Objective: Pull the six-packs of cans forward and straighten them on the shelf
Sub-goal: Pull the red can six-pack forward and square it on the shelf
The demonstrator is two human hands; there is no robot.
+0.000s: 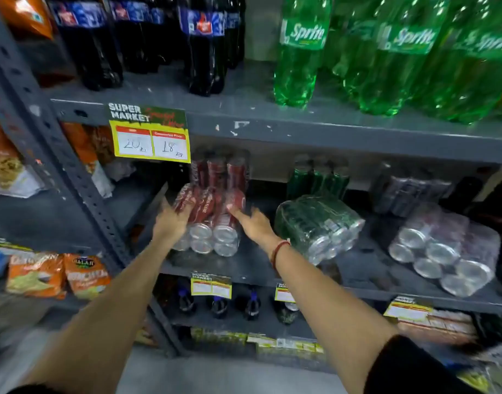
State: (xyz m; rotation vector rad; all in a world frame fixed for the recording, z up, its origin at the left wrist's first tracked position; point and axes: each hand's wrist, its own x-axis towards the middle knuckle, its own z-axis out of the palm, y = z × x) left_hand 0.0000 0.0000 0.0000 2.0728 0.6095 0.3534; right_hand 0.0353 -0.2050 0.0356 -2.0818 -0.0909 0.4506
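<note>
Grey shelf (244, 268); red (210, 223), green (318, 226), dark six-packs (443, 251) lying on it

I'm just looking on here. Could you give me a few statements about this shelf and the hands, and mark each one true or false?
1. Both hands are at the red six-pack. True.
2. The green six-pack stands upright. False: it lies on its side, can ends facing out.
3. Sprite bottles stand on the shelf above. True.
4. The right wrist is bare. False: it wears a red band.
</note>
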